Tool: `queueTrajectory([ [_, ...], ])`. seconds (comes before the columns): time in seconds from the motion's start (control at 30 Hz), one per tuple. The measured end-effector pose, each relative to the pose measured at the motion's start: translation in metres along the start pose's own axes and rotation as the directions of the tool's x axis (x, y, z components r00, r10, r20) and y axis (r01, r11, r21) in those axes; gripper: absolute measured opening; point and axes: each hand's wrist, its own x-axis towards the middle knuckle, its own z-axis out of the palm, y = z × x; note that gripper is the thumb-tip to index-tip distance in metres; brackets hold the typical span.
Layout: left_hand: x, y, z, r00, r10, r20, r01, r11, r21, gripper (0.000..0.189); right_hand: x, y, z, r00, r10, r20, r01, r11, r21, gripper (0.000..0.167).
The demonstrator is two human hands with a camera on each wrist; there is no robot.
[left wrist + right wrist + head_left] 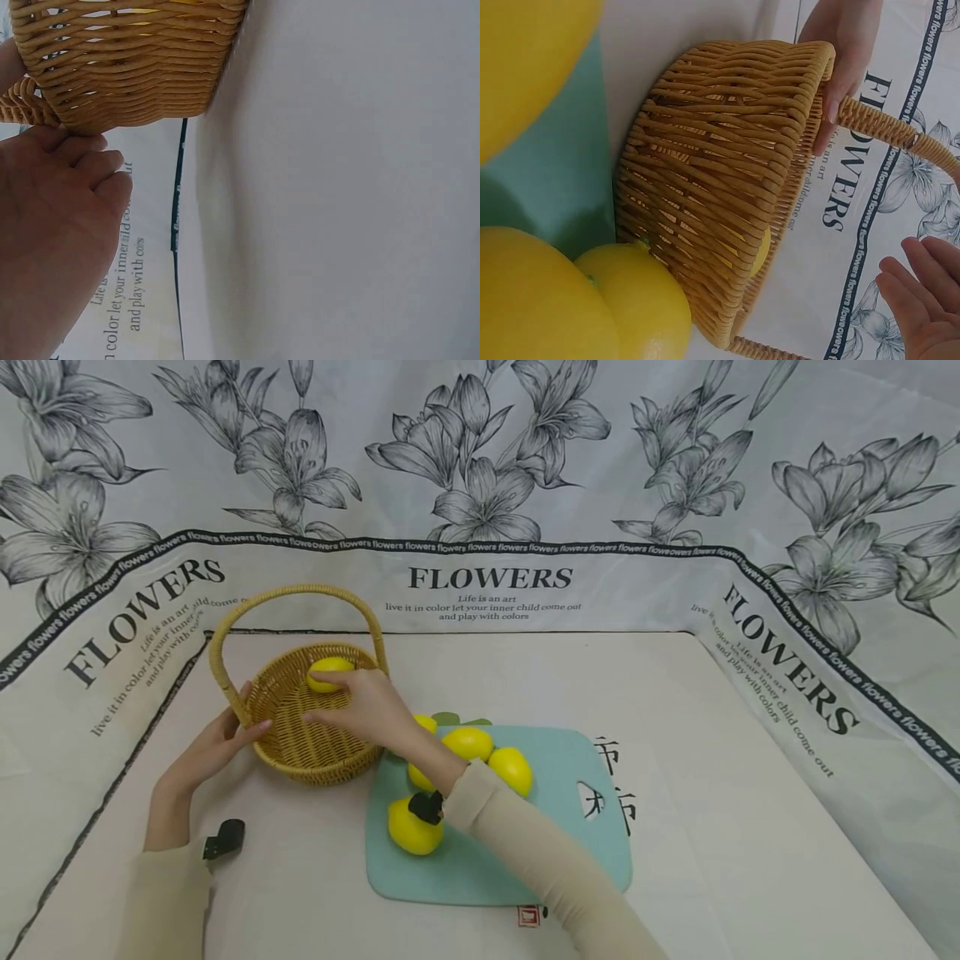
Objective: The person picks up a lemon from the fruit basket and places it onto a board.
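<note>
A wicker basket (318,764) with a tall arched handle stands at the left, holding a yellow lemon (328,664) at its far side. My left hand (216,745) grips the basket's left rim near the handle's base, thumb inside and fingers outside. Over the basket, my right hand (375,706) has its fingers extended, partly overlapping the lemon in the head view. The right wrist view shows that hand's fingers (915,289) spread and apart from the lemon, which shows through the weave. Several lemons (510,771) lie on a light blue cutting board (570,860), some partly hidden by the right forearm.
Right of the basket, the cutting board lies on a white cloth (720,860) printed with dark characters. Green leaves (446,718) show behind the board. Flower-printed fabric (487,460) rises at the back and sides.
</note>
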Motion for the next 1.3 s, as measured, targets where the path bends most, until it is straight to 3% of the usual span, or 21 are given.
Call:
queueTrajectory([
  [0.43, 0.001, -0.002, -0.001, 1.0, -0.016, 0.0, 0.016, 1.0, 0.014, 0.083, 0.016, 0.01, 0.009, 0.997, 0.075, 0.021, -0.076, 0.997, 0.026, 0.06],
  [1.3, 0.0, 0.0, -0.001, 1.0, -0.023, 0.002, 0.023, 1.0, 0.013, 0.082, 0.048, 0.025, 0.023, 0.988, 0.149, -0.031, -0.148, 0.988, 0.034, 0.058],
])
